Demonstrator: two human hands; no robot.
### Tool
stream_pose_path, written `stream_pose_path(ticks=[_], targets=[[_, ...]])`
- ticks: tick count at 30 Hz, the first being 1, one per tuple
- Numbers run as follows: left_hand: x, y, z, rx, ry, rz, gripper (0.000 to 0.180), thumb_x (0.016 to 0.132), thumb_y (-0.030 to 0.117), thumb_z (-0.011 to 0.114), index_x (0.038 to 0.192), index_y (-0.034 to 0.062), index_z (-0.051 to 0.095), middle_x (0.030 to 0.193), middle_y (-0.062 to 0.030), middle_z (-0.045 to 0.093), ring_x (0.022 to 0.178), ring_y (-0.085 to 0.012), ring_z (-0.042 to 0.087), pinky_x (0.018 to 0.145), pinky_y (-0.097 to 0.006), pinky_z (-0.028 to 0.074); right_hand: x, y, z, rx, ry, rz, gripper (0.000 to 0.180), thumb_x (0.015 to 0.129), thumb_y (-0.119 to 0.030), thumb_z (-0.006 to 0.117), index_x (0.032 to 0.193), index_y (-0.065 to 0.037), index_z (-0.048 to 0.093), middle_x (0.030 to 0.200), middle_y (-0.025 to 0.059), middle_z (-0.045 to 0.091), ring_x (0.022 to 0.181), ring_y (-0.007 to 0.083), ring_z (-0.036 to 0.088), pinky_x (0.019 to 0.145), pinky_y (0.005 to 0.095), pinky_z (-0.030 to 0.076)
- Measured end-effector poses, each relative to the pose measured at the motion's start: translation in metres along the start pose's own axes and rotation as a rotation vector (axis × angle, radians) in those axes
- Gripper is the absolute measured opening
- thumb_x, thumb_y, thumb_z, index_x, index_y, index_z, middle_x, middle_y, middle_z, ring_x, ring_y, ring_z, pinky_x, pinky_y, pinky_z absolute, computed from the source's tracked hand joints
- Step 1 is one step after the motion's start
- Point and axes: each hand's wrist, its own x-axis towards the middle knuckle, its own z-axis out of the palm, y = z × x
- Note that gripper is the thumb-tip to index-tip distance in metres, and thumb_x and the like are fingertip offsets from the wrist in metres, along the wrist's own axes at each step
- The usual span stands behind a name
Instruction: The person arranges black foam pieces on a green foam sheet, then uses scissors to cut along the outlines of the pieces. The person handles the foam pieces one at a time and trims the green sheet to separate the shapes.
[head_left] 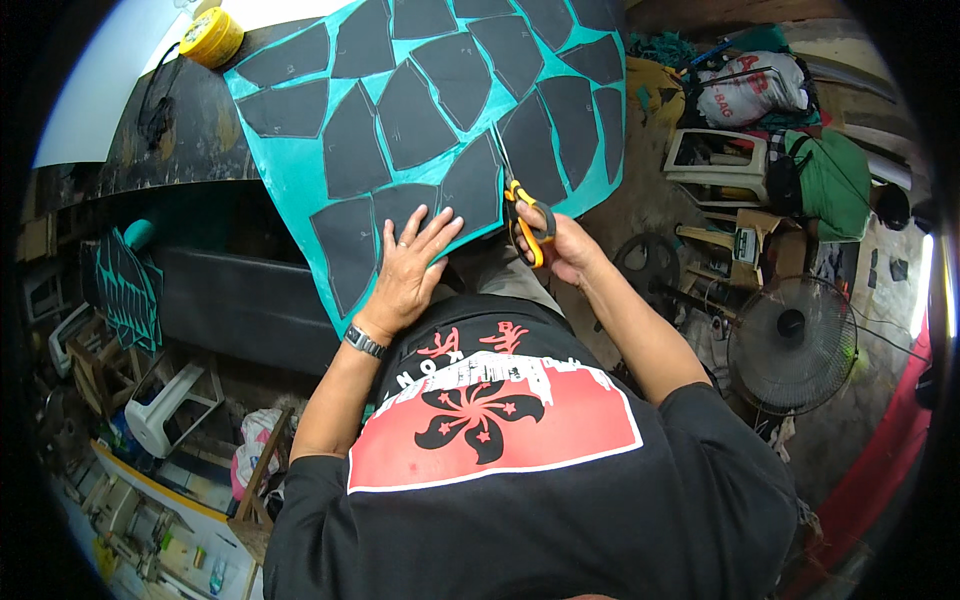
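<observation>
A large teal sheet (290, 170) lies in front of me, partly on a dark table and reaching over my lap. Several black panel-shaped pieces (432, 115) cover it, with narrow teal strips between them. My left hand (412, 262) rests flat on the sheet's near part, fingers spread over the black pieces. In my right hand (562, 240) is a pair of scissors (519, 192) with yellow and black handles. Its blades point away from me, along a teal strip between two pieces. Whether the lower blade sits under the sheet is hard to see.
A yellow round tub (211, 38) stands on the dark table (185, 145) at the far left. Below it are a long black padded surface (235, 305) and a white stool (170, 410). On the right stand a fan (790, 345), a stuffed white sack (750, 90) and a green bundle (838, 180).
</observation>
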Motion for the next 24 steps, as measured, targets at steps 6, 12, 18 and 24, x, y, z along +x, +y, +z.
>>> stream_pose_path(ticks=[6, 12, 18, 24], targets=[[-0.004, 0.002, -0.007, -0.126, -0.001, -0.034, 0.054, 0.098, 0.013, 0.046, 0.152, 0.0194, 0.042, 0.158, -0.0067, 0.039, 0.149, -0.0362, 0.026, 0.118, -0.065, 0.007, 0.006, 0.005, 0.022, 0.099, 0.058, -0.059, 0.039, 0.085, -0.044, 0.079, 0.09, -0.01, 0.061, 0.076, 0.0001, 0.057, 0.064, 0.0115, 0.056, 0.057, 0.0266, 0.046], [-0.009, 0.006, -0.011, -0.254, 0.013, -0.062, 0.051, 0.101, 0.017, 0.041, 0.152, 0.0168, 0.041, 0.158, -0.0103, 0.038, 0.149, -0.035, 0.026, 0.119, -0.061, 0.006, 0.011, 0.005, 0.031, 0.255, -0.001, -0.059, 0.04, 0.086, -0.044, 0.078, 0.095, -0.01, 0.061, 0.078, 0.0008, 0.058, 0.065, 0.0123, 0.056, 0.059, 0.0276, 0.048], [-0.013, 0.006, -0.012, -0.354, 0.039, -0.074, 0.05, 0.102, 0.019, 0.04, 0.152, 0.0134, 0.041, 0.157, -0.0118, 0.04, 0.149, -0.0341, 0.027, 0.121, -0.056, 0.008, 0.016, 0.011, 0.045, 0.237, 0.058, -0.129, 0.041, 0.085, -0.046, 0.078, 0.095, -0.01, 0.06, 0.074, 0.0004, 0.055, 0.063, 0.0131, 0.056, 0.056, 0.028, 0.046], [-0.022, 0.004, -0.015, -0.492, 0.116, -0.1, 0.048, 0.103, 0.021, 0.039, 0.149, 0.0079, 0.043, 0.154, -0.0127, 0.044, 0.149, -0.034, 0.029, 0.121, -0.054, 0.008, 0.022, -0.011, 0.042, 0.284, -0.009, -0.124, 0.041, 0.087, -0.049, 0.075, 0.098, -0.013, 0.06, 0.075, 0.0005, 0.056, 0.066, 0.013, 0.058, 0.06, 0.0284, 0.048]])
